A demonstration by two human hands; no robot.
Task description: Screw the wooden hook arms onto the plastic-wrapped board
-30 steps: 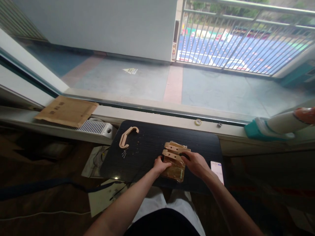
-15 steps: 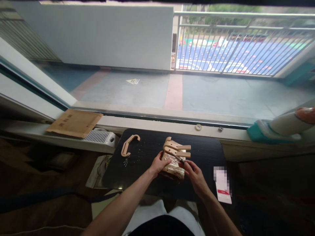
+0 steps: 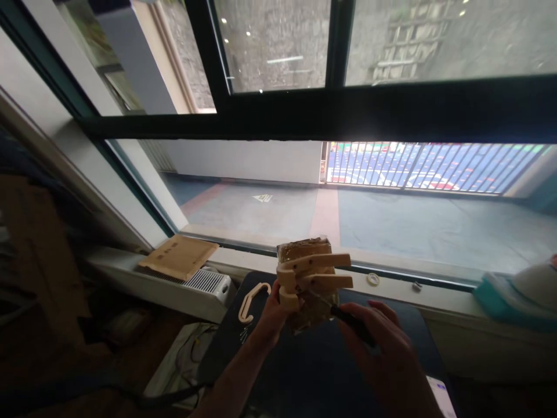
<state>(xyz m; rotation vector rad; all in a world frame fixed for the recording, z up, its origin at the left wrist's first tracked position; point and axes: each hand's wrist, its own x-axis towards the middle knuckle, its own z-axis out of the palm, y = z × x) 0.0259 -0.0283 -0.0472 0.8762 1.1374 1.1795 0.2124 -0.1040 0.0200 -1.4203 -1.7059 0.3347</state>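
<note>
My left hand [image 3: 275, 313] is closed on the left side of a pale wooden part [image 3: 326, 282] with two prongs pointing right. Behind that part is a block wrapped in clear and brown tape [image 3: 304, 251], held up with it above the dark table [image 3: 300, 371]. In my right hand [image 3: 383, 334] is a screwdriver [image 3: 354, 325] with a black handle, its shaft aimed at the lower left of the wooden part. Whether the tip sits in a screw I cannot tell. A curved wooden piece [image 3: 247, 305] lies on the table left of my left hand, with several screws [image 3: 244, 333] near it.
Beyond the table runs a window sill with a tape roll [image 3: 373, 279] and a small grey object [image 3: 416, 286]. A brown envelope [image 3: 180, 256] rests over a white radiator [image 3: 209, 281] on the left. A phone-like card [image 3: 441, 396] shows at lower right.
The wooden part and wrapped block have been lifted off the table and tilted up towards me. Both hands rose with them, the screwdriver still in the right. My view has tipped upward.
</note>
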